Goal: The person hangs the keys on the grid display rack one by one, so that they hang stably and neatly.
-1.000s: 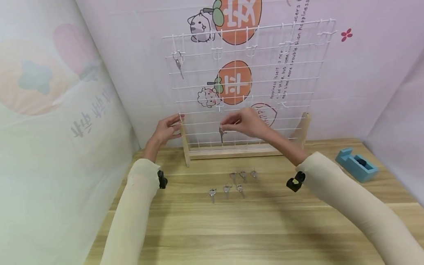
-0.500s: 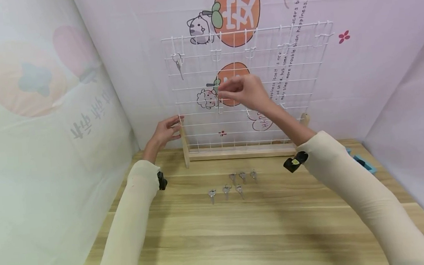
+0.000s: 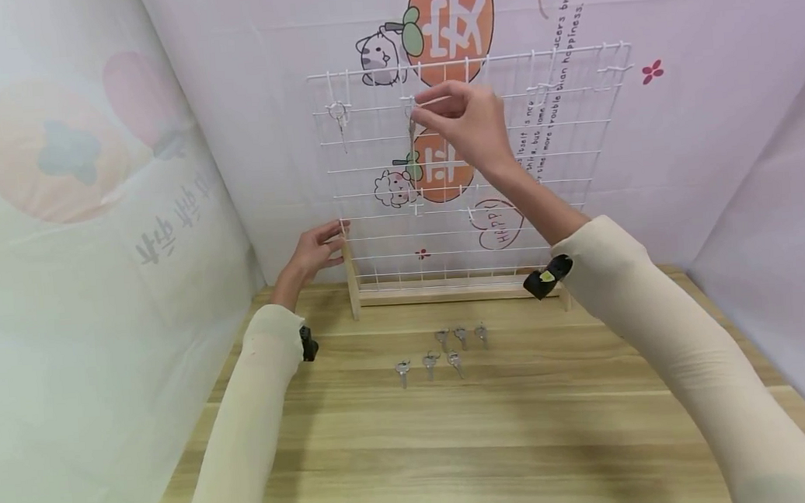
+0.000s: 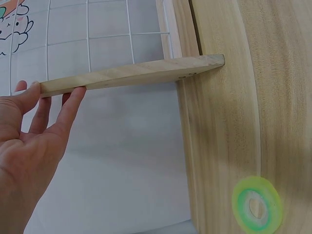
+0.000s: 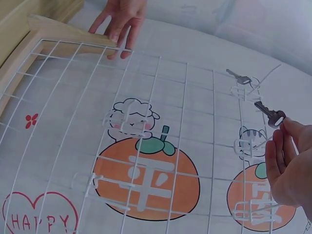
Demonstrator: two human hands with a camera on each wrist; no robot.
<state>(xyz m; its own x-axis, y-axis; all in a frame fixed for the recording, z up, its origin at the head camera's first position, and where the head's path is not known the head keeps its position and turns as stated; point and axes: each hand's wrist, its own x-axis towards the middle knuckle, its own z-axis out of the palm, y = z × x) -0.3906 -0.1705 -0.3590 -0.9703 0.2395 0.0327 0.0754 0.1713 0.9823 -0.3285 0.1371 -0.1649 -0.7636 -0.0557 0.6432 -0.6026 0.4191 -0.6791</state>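
My right hand [image 3: 466,118] pinches a metal key [image 5: 276,118] by its head end between thumb and fingertips. In the head view it is up at the white wire grid [image 3: 376,70], right beside the second hook from the left in the top row. On the leftmost hook of that row hangs another key with a ring [image 3: 338,114]. My left hand [image 4: 36,141] grips the upper end of the wooden side support [image 4: 131,74] at the grid's left, thumb on one face and fingers on the other.
Several keys [image 3: 430,364] with rings lie in two rows on the wooden table [image 3: 417,453] before the rack. Lower on the grid are more white hooks [image 3: 417,209]. A yellow-green tape roll [image 4: 273,204] appears in the left wrist view. Printed cloth [image 3: 277,159] stands behind.
My right hand has risen with the key from low on the grid to the top row of hooks. The left hand has stayed on the support.
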